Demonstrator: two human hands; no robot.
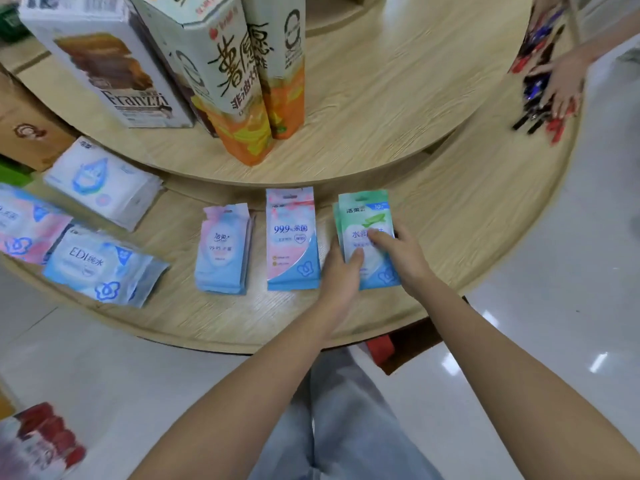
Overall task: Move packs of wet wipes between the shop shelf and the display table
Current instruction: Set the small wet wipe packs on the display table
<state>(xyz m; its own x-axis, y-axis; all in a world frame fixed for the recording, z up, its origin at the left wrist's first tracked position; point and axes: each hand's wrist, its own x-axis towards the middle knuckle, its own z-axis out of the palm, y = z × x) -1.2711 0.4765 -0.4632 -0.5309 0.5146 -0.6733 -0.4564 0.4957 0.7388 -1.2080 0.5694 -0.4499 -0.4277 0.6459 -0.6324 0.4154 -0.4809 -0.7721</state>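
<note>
A small stack of green and blue wet wipe packs point(363, 216) lies on the lower tier of the round wooden display table point(467, 237). My left hand point(341, 271) grips the stack's left edge, thumb on top. My right hand point(398, 254) holds its right side, with the thumb on the top pack. To the left lie a pink and blue pack point(292, 240) and a stack of smaller pink and blue packs point(223, 251).
Larger wipe packs point(100, 265) and a white pack point(104, 181) lie at the left of the tier. Tall snack boxes point(221, 74) stand on the upper tier. Another person's hand point(564, 84) touches dark packets at the far right. Red-topped goods point(41, 441) sit bottom left.
</note>
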